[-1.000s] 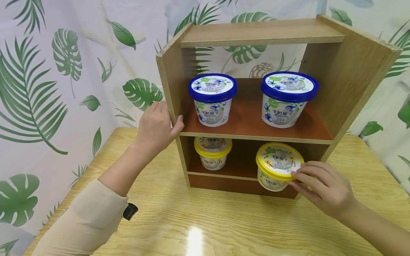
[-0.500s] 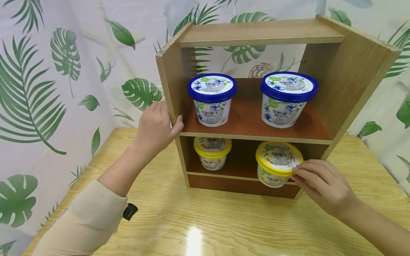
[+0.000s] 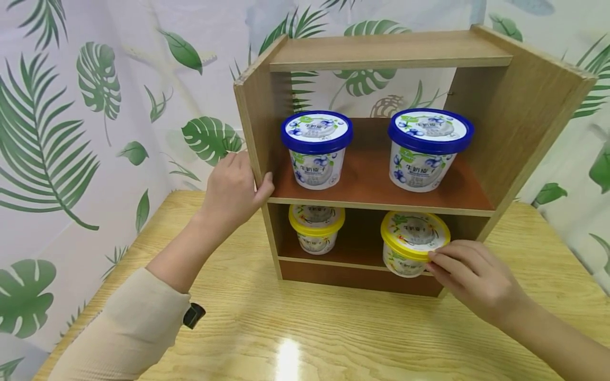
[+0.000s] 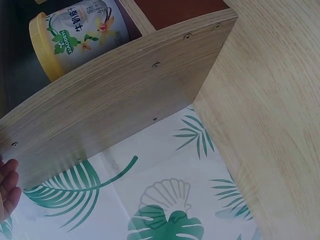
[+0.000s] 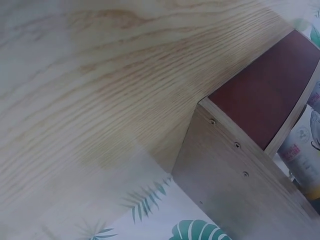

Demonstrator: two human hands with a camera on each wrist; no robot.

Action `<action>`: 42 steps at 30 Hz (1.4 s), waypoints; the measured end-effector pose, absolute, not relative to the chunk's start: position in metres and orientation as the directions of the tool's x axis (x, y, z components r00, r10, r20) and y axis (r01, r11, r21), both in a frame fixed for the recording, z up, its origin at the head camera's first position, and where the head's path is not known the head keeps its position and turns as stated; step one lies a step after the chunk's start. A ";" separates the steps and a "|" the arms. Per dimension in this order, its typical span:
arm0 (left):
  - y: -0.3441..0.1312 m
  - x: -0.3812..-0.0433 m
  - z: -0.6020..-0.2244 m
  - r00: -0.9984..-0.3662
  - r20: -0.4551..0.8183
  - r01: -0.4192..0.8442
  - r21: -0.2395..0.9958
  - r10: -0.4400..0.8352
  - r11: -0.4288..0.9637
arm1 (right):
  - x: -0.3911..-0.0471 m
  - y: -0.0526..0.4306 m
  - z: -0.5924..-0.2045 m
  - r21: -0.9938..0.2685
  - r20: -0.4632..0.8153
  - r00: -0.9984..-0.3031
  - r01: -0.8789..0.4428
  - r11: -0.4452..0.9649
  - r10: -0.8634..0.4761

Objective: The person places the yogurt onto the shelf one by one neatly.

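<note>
My left hand (image 3: 233, 185) holds the left side panel of a small wooden shelf (image 3: 391, 47), thumb on its front edge and fingers along the outside. At the lower right compartment, my right hand (image 3: 481, 278) grips the right side of a yellow-lidded ice cream tub (image 3: 405, 262), fingers at the lid's rim. That tub overlaps the compartment's front lip in the head view. Another yellow-lidded tub (image 3: 316, 241) stands at the lower left, its side also showing in the left wrist view. The right wrist view does not show the right hand.
Two blue-lidded tubs (image 3: 316, 166) stand apart on the red-brown upper board (image 3: 367, 185). The shelf rests on a wood-grain table (image 3: 238, 323). Behind it hangs a leaf-patterned backdrop (image 3: 157, 69).
The right yellow-lidded tub has moved slightly back toward the shelf, the right hand still at its rim. The left hand and the other tubs have stayed put.
</note>
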State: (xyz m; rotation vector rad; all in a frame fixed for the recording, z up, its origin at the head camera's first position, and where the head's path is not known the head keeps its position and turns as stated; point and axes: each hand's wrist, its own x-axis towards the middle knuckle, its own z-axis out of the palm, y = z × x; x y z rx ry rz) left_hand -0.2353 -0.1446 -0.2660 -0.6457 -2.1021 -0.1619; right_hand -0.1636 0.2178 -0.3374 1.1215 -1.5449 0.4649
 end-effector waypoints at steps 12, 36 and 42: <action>-0.143 -0.236 -0.267 -0.457 0.801 0.504 -0.126 0.388 0.854 | -0.165 0.213 -0.339 0.235 0.931 0.020 -0.796 0.558 -0.364; -0.143 -0.236 -0.267 -0.468 0.799 0.506 -0.108 0.378 0.856 | -0.174 0.217 -0.344 0.220 0.915 -0.086 -0.712 0.667 -0.394; -0.143 -0.235 -0.267 -0.475 0.801 0.505 -0.092 0.365 0.858 | -0.175 0.218 -0.342 0.224 0.908 -0.102 -0.701 0.677 -0.406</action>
